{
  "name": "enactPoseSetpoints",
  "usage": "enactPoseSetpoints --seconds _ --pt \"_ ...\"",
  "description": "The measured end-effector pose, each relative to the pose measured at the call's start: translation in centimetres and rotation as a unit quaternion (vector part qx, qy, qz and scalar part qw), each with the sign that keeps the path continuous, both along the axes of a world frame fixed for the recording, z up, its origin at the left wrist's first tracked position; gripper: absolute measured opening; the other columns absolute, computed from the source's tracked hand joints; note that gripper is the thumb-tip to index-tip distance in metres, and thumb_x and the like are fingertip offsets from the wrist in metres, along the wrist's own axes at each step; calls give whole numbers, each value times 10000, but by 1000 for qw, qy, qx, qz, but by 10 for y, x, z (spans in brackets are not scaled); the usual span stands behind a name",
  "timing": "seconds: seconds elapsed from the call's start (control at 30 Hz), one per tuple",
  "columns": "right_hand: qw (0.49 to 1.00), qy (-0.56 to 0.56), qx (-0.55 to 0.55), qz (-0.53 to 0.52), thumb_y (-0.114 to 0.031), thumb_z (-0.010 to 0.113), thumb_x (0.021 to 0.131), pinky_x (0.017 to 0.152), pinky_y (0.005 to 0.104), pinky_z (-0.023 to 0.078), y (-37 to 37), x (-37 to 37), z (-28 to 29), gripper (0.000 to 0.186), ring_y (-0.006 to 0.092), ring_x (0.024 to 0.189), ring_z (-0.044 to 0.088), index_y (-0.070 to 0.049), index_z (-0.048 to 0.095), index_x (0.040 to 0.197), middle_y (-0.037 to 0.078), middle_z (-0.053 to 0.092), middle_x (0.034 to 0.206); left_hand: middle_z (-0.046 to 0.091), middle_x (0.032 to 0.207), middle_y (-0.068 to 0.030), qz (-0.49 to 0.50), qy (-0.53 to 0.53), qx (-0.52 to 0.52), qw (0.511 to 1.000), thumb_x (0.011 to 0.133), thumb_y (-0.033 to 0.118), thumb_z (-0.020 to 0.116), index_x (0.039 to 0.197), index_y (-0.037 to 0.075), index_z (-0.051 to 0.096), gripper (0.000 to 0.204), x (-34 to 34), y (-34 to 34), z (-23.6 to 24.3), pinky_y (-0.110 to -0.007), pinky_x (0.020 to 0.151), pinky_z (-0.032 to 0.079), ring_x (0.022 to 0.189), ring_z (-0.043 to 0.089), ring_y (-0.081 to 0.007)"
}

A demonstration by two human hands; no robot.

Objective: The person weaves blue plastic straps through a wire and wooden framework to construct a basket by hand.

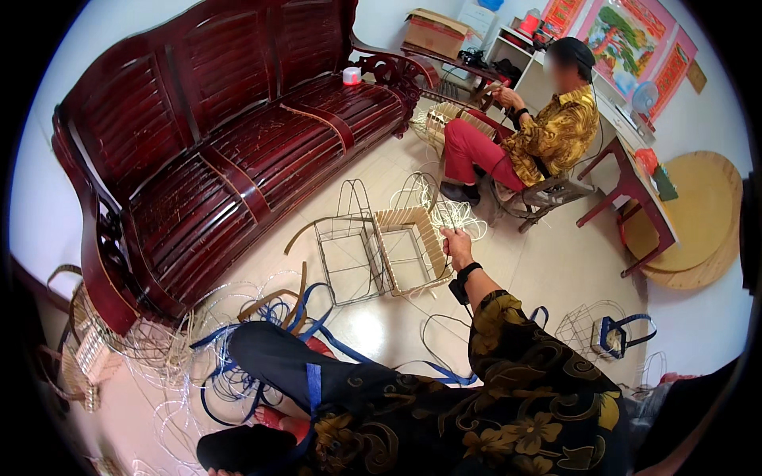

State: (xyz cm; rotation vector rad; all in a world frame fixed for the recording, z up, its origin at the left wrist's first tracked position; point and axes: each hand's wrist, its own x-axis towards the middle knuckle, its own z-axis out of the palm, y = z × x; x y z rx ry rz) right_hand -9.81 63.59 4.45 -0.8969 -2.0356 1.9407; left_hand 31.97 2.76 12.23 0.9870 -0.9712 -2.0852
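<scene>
My right hand (458,247), with a dark band at the wrist, reaches forward with fingers closed on the right side of a partly woven basket (435,247). Pale strips cover this basket's upper walls, while its lower wire frame is bare and a tall wire handle rises from it. Just left of it, touching or nearly so, stands a bare wire basket frame (349,274) with its own looped handle. Pale cord (464,218) lies in loose coils behind the woven basket. Of my left hand (225,472), only a bit of finger shows at the lower edge.
A dark red wooden bench (238,174) runs along the left. A seated co-worker (556,135) handles another basket (452,119) at the back right. Blue strapping (341,345) and tangled strips (171,349) lie around my legs. A small blue basket (611,337) stands at right.
</scene>
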Motion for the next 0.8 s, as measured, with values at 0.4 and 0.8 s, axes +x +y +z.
enactPoseSetpoints --seconds 0.4,0.8 --pt "973 -123 161 106 -230 663 844 680 304 482 1 7 -19 426 175 794 573 -2 481 1154 105 601 941 464 779 18 -104 -71 -226 966 787 -64 606 1136 -15 501 367 19 -19 -28 -236 636 418 664 454 -100" --pt "865 155 473 60 -161 665 774 981 447 403 -67 35 50 494 367 1132 515 6 523 1218 207 581 1170 367 648 -6 -62 15 -65 996 1033 302 350 960 20 491 324 -52 43 78 -265 588 330 564 324 -105"
